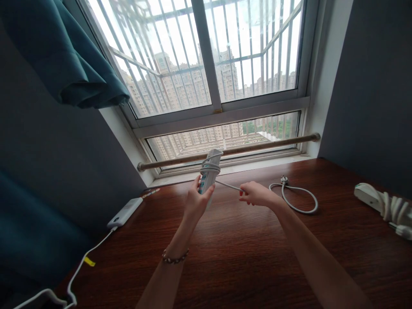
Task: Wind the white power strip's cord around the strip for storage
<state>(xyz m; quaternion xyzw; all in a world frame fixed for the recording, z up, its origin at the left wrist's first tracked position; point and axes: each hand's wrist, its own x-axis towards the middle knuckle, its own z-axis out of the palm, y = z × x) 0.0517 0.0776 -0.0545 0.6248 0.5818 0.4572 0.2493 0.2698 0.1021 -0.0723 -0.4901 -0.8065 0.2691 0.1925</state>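
My left hand [197, 199] grips a white power strip [209, 180] by its lower end, holding it tilted upright above the desk. Blue-green sockets show along its face, and several turns of its cord [210, 168] circle the upper half. From there a stretch of cord runs right to my right hand [255, 193], whose fingers are closed around it. Past my right wrist, a loop of white cord and its plug [283, 180] lie on the desktop.
A brown wooden desk [231, 262] reaches to the barred window. On the left lies a white box-shaped device [125, 212] with a cable. Another white power strip [370, 195], wrapped in cord, lies at the far right. A metal rail [273, 145] crosses the window, and a blue curtain [74, 64] hangs left.
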